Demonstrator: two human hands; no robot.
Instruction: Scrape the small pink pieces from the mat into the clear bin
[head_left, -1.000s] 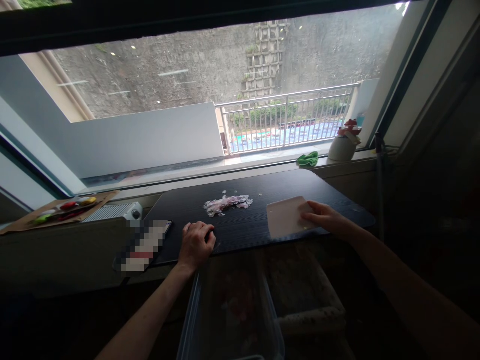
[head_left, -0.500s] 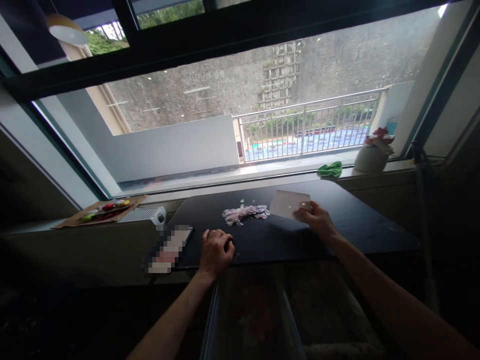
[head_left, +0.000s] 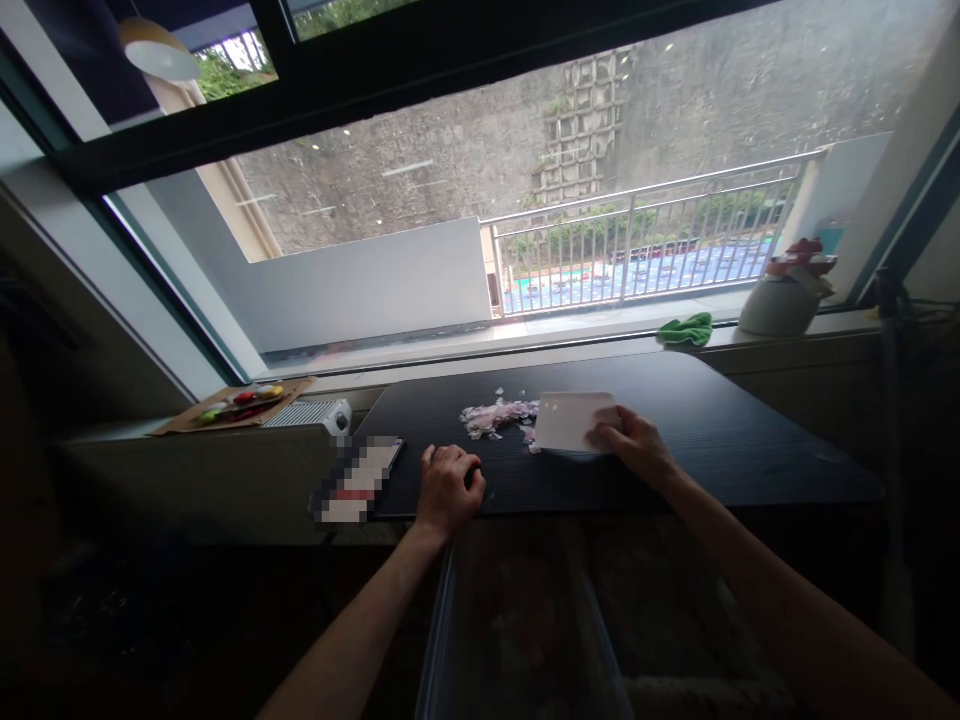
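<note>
On the dark table [head_left: 720, 430] lies a small heap of pale pink and white flakes [head_left: 491, 416]. My right hand [head_left: 634, 440] pinches a pale, thin rectangular card [head_left: 571, 420] by its right side, thumb on the near face. The card's left edge meets the right end of the heap, with a few flakes beside its lower left corner. Resting on the table's near edge, my left hand [head_left: 452, 488] is curled with its fingers bent in, and no object shows in it. Left of it lies a phone [head_left: 364, 480] with a blurred-out screen.
Below the table's near edge is a clear plastic bin [head_left: 600, 630] with dim contents. A green cloth [head_left: 686, 329] and a pale jug with a red top [head_left: 780, 300] stand on the window ledge. At left are a white heater [head_left: 311, 415] and brown paper [head_left: 187, 412] with colourful items.
The card in my right hand has swung more upright and come down against the heap's right end, shifting some flakes. My left hand stays on the table edge. The view has shifted slightly.
</note>
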